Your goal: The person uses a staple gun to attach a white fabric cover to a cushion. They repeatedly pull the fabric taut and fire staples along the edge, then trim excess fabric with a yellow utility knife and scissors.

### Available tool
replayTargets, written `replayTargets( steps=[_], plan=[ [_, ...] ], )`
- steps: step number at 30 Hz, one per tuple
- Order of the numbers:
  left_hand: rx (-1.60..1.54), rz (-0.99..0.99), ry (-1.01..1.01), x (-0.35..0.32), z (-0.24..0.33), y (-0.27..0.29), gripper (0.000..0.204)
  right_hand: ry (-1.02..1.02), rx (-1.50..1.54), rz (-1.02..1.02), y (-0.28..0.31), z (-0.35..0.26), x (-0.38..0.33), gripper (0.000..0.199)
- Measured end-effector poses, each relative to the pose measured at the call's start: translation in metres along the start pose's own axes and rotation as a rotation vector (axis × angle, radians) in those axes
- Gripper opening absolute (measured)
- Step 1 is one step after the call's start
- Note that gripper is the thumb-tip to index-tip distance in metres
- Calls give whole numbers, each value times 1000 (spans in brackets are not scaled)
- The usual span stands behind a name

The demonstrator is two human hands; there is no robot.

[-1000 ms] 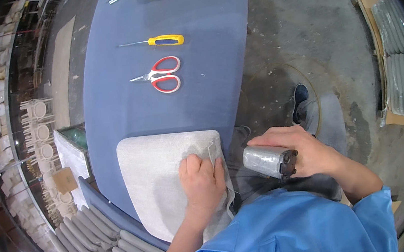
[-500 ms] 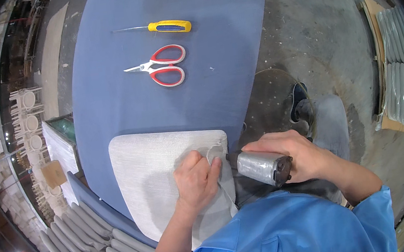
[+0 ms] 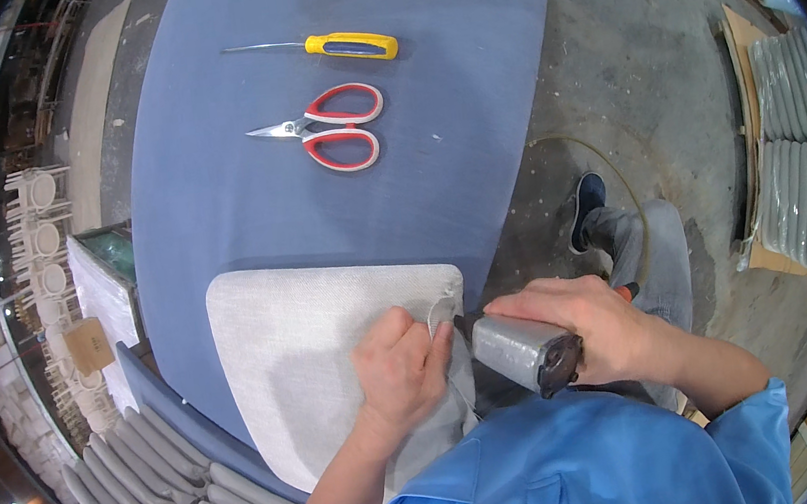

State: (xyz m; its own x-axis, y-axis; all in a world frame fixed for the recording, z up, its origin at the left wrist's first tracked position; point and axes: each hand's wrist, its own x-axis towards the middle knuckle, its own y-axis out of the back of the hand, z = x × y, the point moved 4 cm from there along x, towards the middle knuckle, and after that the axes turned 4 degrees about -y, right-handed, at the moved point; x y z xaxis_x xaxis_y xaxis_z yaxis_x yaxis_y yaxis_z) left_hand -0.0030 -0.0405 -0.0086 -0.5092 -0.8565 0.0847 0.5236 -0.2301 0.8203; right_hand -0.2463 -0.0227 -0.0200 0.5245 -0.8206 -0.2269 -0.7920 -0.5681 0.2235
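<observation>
A light grey fabric-covered seat pad (image 3: 285, 357) lies at the near edge of the blue-topped table (image 3: 237, 212). My left hand (image 3: 403, 368) rests on the pad, closed in a pinch on the loose fabric edge (image 3: 443, 308) at its right side. Wrapped round a grey and black air staple gun (image 3: 516, 344) is my right hand (image 3: 598, 319). The gun's nose sits right beside the pad's right edge; whether it touches is hidden. Farther off on the table lie red and white scissors (image 3: 348, 128), blades a little apart, and a yellow-handled screwdriver (image 3: 353, 47).
A thin air hose (image 3: 633, 194) curves over the floor near my leg. Stacked grey pads (image 3: 146, 455) stand at lower left, beside a white-sided bin (image 3: 102, 299). Plastic-wrapped pads (image 3: 802, 173) are at far right. Chair frames (image 3: 47, 240) line the left.
The view has shifted slightly. The staple gun has tilted a little, and its nose remains at the pad's right edge. My left hand keeps its pinch on the fabric.
</observation>
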Motion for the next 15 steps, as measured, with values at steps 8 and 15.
replayTargets(
  steps=[8, 15],
  plan=[
    [-7, -16, 3, 0, 0, -2, 34, -80, -57, -30, 0, -16, 6, 66],
    [-69, 10, -25, 2, 3, -4, 33, -80, -147, -30, 0, -16, 14, 61]
  ],
)
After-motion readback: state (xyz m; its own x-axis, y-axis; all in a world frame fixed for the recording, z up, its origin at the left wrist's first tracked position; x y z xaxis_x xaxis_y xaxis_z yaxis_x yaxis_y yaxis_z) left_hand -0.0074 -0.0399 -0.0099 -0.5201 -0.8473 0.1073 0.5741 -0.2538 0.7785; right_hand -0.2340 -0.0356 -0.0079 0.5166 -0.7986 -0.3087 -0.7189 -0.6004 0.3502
